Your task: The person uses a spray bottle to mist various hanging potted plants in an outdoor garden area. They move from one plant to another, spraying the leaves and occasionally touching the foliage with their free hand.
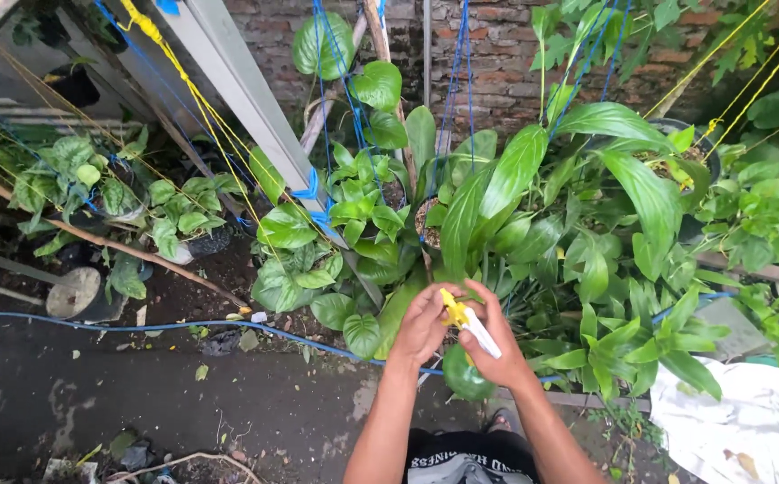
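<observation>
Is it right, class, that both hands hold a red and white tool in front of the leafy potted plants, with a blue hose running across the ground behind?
Not quite. The head view shows the tool is yellow and white, not red and white. The rest stands: the left hand and right hand both hold it before the leafy potted plants, and a blue hose crosses the ground.

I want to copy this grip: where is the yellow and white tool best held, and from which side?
Hold the yellow and white tool by its white handle, coming from the right: that end slants down into the right hand, leaving the yellow end free for the left hand.
</observation>
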